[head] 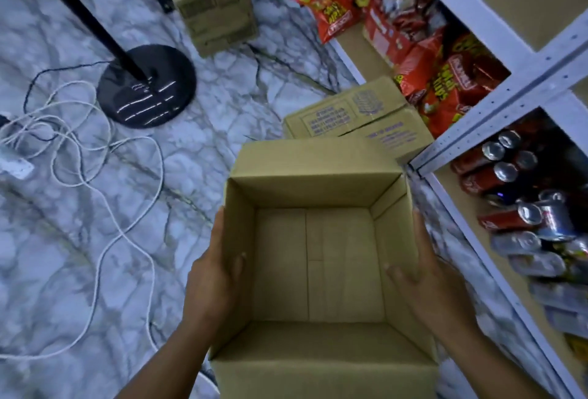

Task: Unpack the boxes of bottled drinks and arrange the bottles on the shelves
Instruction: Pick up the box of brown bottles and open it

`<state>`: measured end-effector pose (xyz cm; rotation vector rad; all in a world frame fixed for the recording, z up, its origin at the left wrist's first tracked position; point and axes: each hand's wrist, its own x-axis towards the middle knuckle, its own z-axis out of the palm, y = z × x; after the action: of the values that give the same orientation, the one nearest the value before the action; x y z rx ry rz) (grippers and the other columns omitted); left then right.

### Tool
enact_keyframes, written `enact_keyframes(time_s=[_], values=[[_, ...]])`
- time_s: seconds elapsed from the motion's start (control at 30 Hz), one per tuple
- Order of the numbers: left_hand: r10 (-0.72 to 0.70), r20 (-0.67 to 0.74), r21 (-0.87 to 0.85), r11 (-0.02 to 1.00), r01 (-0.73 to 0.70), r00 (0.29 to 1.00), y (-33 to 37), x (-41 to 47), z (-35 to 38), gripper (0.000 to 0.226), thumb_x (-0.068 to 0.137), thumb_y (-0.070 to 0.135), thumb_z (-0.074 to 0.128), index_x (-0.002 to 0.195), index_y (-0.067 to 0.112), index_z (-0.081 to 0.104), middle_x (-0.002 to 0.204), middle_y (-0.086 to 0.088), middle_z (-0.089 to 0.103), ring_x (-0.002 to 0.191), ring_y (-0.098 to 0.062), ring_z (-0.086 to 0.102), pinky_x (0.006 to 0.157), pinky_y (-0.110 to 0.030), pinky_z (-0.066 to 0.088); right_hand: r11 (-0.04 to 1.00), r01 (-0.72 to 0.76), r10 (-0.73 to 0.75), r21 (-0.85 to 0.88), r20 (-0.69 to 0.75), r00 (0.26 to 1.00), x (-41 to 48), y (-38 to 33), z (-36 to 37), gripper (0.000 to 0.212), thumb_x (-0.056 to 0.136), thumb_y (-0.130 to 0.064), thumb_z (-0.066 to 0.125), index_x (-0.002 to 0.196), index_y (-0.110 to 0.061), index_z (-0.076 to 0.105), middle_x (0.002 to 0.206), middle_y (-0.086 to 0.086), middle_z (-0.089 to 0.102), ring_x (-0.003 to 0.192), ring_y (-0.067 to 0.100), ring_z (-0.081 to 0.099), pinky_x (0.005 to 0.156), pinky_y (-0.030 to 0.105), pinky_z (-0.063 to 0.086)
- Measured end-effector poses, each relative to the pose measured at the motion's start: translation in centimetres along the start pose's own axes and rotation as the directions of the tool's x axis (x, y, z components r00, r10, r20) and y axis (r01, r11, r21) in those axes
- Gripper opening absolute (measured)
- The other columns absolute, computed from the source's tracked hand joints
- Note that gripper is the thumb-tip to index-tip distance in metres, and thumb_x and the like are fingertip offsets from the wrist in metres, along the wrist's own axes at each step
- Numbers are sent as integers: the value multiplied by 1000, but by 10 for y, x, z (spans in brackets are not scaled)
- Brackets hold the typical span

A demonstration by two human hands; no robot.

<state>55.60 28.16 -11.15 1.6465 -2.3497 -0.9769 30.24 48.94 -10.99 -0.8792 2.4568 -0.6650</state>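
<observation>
Both hands are clamping the empty cardboard box (318, 255): left hand (213, 274) is gripping the left wall with its thumb hooked inside, and right hand (426, 274) is gripping the right wall. No bottles in it. A sealed box (356, 118) is waiting just past the hands. Risk imo: white cable (98, 271) is trailing left of the left hand, and the carried box could be hiding it, so an easy trip.

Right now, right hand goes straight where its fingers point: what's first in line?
The right hand would run along the open box, then probably meet the printed carton ahead by the shelf frame; depth is unclear.
</observation>
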Motion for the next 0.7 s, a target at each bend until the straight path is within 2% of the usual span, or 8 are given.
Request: enact_keyframes(time_s=[0.07,0.13,0.17,0.27,0.37,0.47,0.6,0.7], values=[[-34,-42,-10,999,34,999,-16,8,-19,94,94,17,69,162,41,9,65,1,58,59,-30,59,54,-35,38,999,21,-20,-25,57,998,12,-23,12,110,91,-26,75,152,-50,-13,155,13,46,109,40,64,72,42,55],[-72,-76,-41,997,69,994,-32,19,-38,94,95,18,69,160,46,8,73,-2,61,66,-34,62,54,-32,37,997,73,-70,-30,86,994,28,-46,26,113,92,-31,74,150,-57,-21,154,12,48,99,36,68,65,40,55],[-92,-93,-55,995,87,991,-40,25,-47,94,95,18,69,159,47,7,74,-1,60,66,-32,61,52,-30,36,994,105,-102,-23,88,991,37,-59,34,113,92,-33,73,149,-60,-21,156,9,45,102,35,67,68,43,57],[-142,-143,-65,989,134,980,-63,45,-73,93,96,21,68,160,48,6,79,-2,62,71,-33,64,52,-29,35,983,185,-183,-11,99,978,68,-99,59,111,92,-33,73,149,-62,-18,163,4,33,132,38,53,92,52,54],[-172,-185,-71,984,161,968,-90,74,-91,94,96,23,68,160,47,3,89,-11,71,77,-38,67,59,-36,43,977,210,-202,-43,141,969,103,-142,84,112,92,-37,73,144,-66,-22,158,15,41,127,42,55,90,52,55],[-225,-206,-95,973,210,952,-113,111,-105,93,97,24,66,160,49,1,95,-12,72,75,-34,65,65,-38,48,973,203,-181,-105,188,965,144,-181,109,107,92,-42,71,150,-58,-18,163,13,33,129,44,53,95,48,53],[-264,-210,-140,961,239,941,-143,171,-109,90,99,20,63,160,46,2,108,-12,71,86,-34,66,71,-37,49,970,195,-153,-145,259,954,201,-215,147,102,94,-44,68,157,-49,-13,157,15,42,118,44,60,84,40,49],[-263,-217,-133,962,238,940,-161,216,-101,89,100,17,62,162,40,3,97,-3,63,69,-15,54,59,-30,36,965,190,-132,-178,296,946,244,-224,179,103,95,-46,66,155,-50,-17,125,25,66,87,41,67,66,37,50]])
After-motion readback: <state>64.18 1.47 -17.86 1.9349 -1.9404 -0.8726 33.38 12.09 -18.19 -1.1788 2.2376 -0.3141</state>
